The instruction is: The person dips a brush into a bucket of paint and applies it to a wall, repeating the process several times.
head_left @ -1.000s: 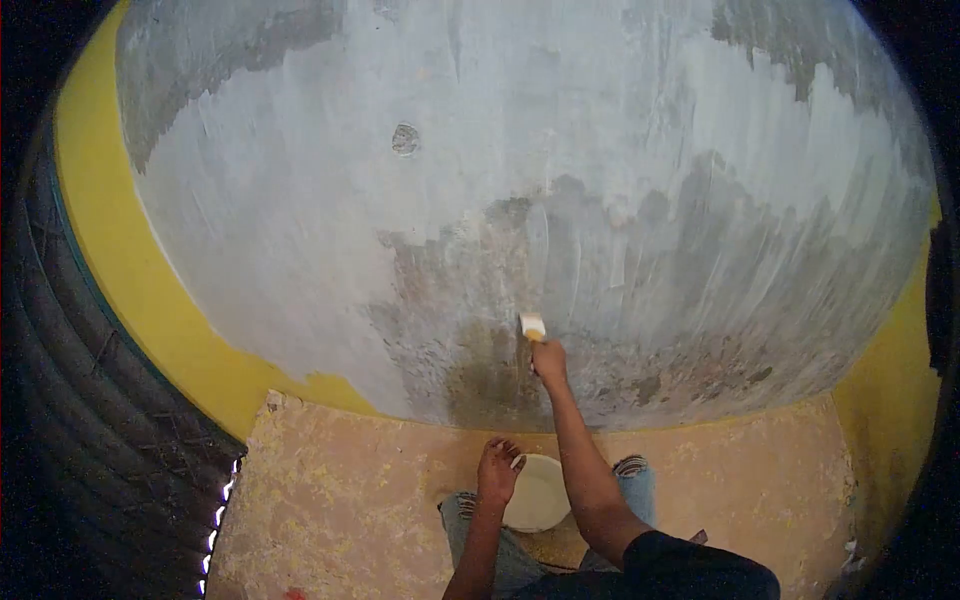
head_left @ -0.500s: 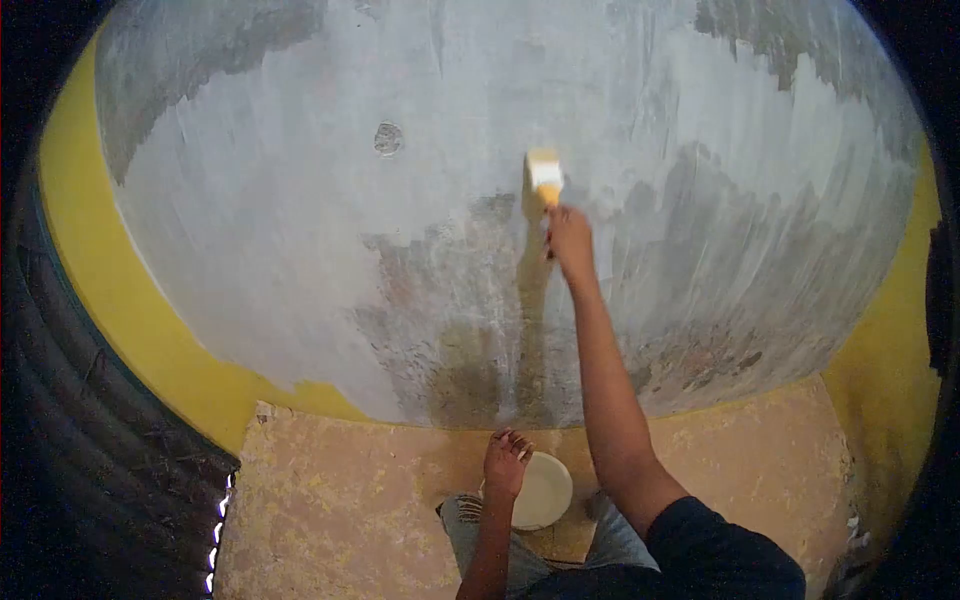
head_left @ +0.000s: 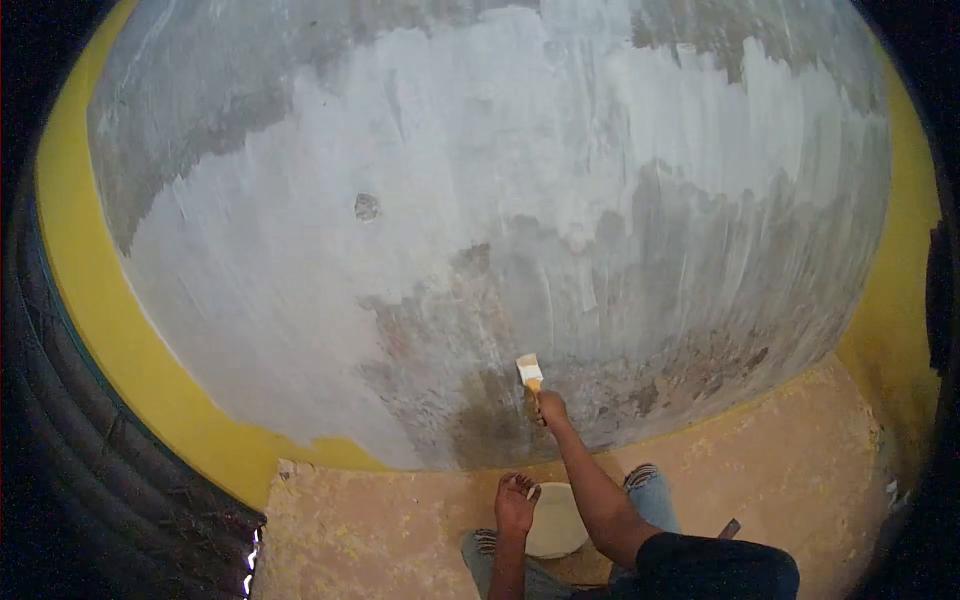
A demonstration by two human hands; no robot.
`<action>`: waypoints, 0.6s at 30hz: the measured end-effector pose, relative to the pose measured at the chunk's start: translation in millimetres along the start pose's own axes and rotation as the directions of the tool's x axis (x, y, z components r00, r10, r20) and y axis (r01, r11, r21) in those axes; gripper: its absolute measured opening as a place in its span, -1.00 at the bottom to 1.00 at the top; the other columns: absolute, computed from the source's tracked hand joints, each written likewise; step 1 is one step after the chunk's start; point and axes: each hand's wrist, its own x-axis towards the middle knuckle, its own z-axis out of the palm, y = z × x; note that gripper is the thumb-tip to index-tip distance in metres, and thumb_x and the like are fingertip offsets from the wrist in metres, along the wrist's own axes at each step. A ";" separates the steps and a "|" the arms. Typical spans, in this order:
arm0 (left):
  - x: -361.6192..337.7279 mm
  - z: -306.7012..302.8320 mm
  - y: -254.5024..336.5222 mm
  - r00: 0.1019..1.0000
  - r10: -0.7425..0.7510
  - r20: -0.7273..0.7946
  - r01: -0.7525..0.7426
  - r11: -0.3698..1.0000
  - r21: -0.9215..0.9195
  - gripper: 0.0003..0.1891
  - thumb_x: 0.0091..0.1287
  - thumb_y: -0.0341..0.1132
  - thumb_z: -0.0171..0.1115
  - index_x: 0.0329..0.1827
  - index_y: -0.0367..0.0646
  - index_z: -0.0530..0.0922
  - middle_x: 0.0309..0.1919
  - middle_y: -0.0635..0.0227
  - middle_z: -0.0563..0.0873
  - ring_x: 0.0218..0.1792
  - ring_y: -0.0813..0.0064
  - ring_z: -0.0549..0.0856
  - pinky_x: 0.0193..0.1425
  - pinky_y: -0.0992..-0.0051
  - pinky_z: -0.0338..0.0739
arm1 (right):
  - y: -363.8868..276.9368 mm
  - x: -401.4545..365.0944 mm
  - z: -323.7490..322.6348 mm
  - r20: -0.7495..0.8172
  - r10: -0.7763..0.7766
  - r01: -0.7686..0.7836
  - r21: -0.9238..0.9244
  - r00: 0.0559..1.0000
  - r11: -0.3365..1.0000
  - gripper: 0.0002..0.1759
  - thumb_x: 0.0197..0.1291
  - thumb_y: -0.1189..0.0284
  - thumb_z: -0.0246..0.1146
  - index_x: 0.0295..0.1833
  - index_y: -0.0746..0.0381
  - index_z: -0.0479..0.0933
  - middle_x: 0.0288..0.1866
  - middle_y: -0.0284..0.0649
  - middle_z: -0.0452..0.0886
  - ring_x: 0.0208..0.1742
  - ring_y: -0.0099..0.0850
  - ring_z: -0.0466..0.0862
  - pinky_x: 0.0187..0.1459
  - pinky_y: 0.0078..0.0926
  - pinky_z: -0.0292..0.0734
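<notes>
My right hand (head_left: pixel 552 408) is closed around the handle of a paintbrush (head_left: pixel 530 371). The brush has a yellow handle, a white band and pale bristles, which point up against the lower middle of the grey-white wall (head_left: pixel 300 270). Low in the view, my left hand (head_left: pixel 515 505) hangs beside the rim of a round bucket (head_left: pixel 570 551), fingers loosely bent and apart, with nothing visible in them. Pale cream liquid fills the bucket, which stands between my knees. My right forearm partly covers its right side.
Yellow paint borders the wall at left (head_left: pixel 110 290) and right. Below it lies a tan, paint-spotted floor (head_left: pixel 370 530). Dark corrugated sheeting (head_left: pixel 100 440) stands at the lower left. A small dark object (head_left: pixel 731 528) lies near my right sleeve.
My right hand has brought the paintbrush down the wall, from the upper middle to near the base. The camera view has tilted upward a little. My left hand stays by the bucket.
</notes>
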 end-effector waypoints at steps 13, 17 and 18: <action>7.0 23.9 -20.3 0.998 0.010 0.059 -0.011 1.000 0.015 -0.93 0.34 -0.30 0.16 -0.18 -0.02 0.54 -0.24 0.39 0.61 -0.13 0.38 0.59 0.08 0.21 0.45 | -344.1 19.3 -140.2 -0.061 -0.194 0.174 0.746 0.979 0.643 -0.69 0.29 0.31 0.10 -0.44 0.27 0.51 -0.75 -0.38 0.32 -0.77 -0.53 0.32 -0.72 -0.48 0.25; 10.3 19.9 -25.2 0.999 -0.004 0.032 0.002 0.998 0.056 -0.87 0.36 -0.24 0.14 -0.12 -0.03 0.54 -0.20 0.37 0.63 -0.11 0.36 0.58 0.10 0.21 0.44 | -342.9 -3.3 -144.7 -0.103 -0.202 0.215 0.694 0.974 0.687 -0.71 0.34 0.29 0.06 -0.28 0.30 0.51 -0.69 -0.34 0.36 -0.76 -0.51 0.35 -0.69 -0.44 0.34; 11.5 20.1 -25.7 0.999 -0.012 0.030 0.011 0.999 0.043 -0.86 0.33 -0.26 0.18 -0.11 -0.04 0.53 -0.19 0.36 0.63 -0.11 0.36 0.59 0.09 0.20 0.44 | -332.7 -6.7 -142.7 -0.142 -0.224 0.261 0.662 0.964 0.703 -0.70 0.34 0.30 0.05 -0.30 0.31 0.51 -0.66 -0.26 0.42 -0.74 -0.45 0.42 -0.66 -0.38 0.43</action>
